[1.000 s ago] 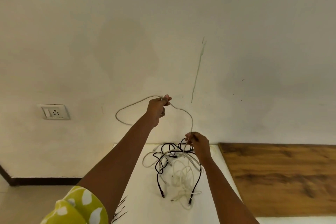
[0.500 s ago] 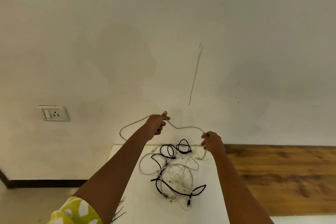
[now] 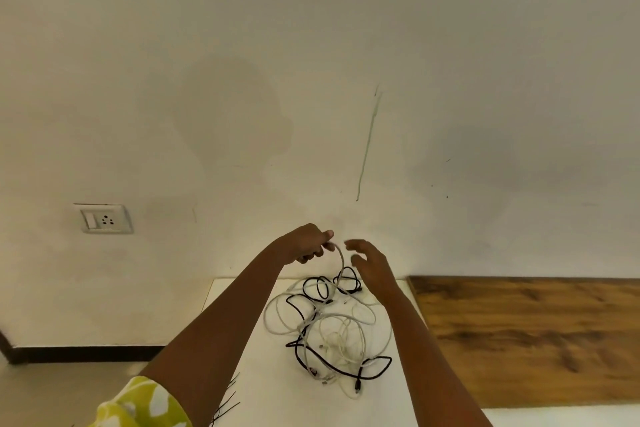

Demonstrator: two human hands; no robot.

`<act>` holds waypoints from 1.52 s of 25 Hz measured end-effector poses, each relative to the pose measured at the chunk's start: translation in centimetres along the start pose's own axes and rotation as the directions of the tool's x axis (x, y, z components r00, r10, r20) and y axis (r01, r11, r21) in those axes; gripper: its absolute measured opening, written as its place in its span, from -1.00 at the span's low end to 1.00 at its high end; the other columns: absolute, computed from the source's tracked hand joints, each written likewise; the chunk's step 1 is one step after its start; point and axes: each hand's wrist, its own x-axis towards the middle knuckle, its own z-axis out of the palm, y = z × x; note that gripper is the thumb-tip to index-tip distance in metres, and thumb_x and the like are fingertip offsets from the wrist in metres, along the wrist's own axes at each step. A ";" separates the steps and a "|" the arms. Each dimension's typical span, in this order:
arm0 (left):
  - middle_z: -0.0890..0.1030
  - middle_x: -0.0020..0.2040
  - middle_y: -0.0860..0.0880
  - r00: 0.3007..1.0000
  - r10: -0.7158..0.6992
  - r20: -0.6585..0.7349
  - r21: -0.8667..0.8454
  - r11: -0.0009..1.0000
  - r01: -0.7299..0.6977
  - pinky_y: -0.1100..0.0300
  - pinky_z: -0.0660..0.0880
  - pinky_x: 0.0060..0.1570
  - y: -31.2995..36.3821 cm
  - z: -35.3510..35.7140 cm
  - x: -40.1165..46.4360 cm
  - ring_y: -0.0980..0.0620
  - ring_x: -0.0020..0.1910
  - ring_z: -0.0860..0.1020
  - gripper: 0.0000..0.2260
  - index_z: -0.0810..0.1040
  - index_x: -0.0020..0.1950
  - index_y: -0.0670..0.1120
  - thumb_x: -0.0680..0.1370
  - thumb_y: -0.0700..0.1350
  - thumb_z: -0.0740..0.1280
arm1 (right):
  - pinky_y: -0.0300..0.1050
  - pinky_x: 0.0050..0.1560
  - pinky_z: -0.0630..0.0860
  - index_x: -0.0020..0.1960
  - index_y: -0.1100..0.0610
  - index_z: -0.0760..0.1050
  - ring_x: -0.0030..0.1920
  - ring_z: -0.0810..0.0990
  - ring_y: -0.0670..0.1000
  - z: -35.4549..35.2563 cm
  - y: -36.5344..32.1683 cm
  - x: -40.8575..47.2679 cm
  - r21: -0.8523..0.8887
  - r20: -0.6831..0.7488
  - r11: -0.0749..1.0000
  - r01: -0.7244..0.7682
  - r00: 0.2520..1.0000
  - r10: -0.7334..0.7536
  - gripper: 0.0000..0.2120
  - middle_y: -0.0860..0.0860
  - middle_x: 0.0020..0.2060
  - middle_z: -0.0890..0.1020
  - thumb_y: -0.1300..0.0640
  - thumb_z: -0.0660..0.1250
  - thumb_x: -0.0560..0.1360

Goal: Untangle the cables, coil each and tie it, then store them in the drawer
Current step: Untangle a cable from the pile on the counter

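Cables (image 3: pixel 329 329) tangled on white bench (image 3: pixel 249 374) (black and white), one white strand gripped by left hand (image 3: pixel 306 244), right hand (image 3: pixel 369 262) beside, fingers spread, holding nothing.

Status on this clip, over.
Left hand grips thin grey cable. Right hand open, empty. Black-and-white cable tangle on white table, uncoiled.

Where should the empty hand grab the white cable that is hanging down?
Probably the free stretch of the white cable just below the left hand, which pinches its top. The right hand is open beside it, so it can come in from the right and pinch sideways. That part hangs clear above the pile of cables; lower down it runs into the black loops.
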 end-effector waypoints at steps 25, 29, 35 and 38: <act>0.65 -0.24 -0.13 0.903 0.002 -0.431 -0.881 -0.217 -0.420 0.12 0.54 0.04 1.8 -6.1 -3.2 -0.08 -0.09 0.60 -0.68 0.41 -0.21 -0.14 0.68 -0.08 0.04 | -0.45 -0.45 0.27 -0.09 0.14 0.55 -0.47 0.33 -0.20 1.9 -5.8 -0.2 0.108 0.084 0.992 0.060 0.994 -0.070 -0.76 -0.20 -0.45 0.44 0.06 0.17 0.61; 0.56 0.22 -0.13 0.797 -0.131 -0.589 -0.807 0.125 -0.577 0.12 0.34 0.31 1.2 -5.3 -2.5 -0.05 0.27 0.48 -0.73 0.40 -0.12 -0.07 0.68 -0.05 0.02 | -0.22 -0.15 0.39 -0.06 -0.02 0.53 -0.25 0.48 -0.07 1.2 -6.2 -0.2 -0.175 0.185 0.974 0.143 0.977 -0.110 -0.78 -0.08 -0.27 0.56 -0.05 0.15 0.60; 0.61 0.05 -0.05 0.772 0.118 -0.625 -0.429 0.774 -0.465 0.38 0.38 -0.01 -1.1 -1.4 -1.3 0.07 0.05 0.53 -0.77 0.38 0.13 -0.17 0.68 -0.08 0.00 | -0.13 -0.20 0.41 -0.02 -0.16 0.38 -0.25 0.50 0.04 0.6 -7.8 0.8 -0.351 0.176 0.883 0.312 0.948 -0.265 -0.77 0.03 -0.31 0.50 -0.17 -0.02 0.60; 0.61 -0.18 -0.06 0.832 0.211 -0.513 -0.366 0.823 -0.434 0.35 0.40 -0.23 -1.2 -0.3 -1.7 0.11 -0.24 0.54 -0.77 0.40 0.12 -0.16 0.68 -0.10 0.00 | -0.25 -0.15 0.41 -0.01 0.05 0.46 -0.29 0.48 -0.15 0.5 -8.4 1.9 -0.163 0.094 0.936 0.312 0.949 -0.300 -0.80 -0.09 -0.25 0.57 0.02 0.09 0.63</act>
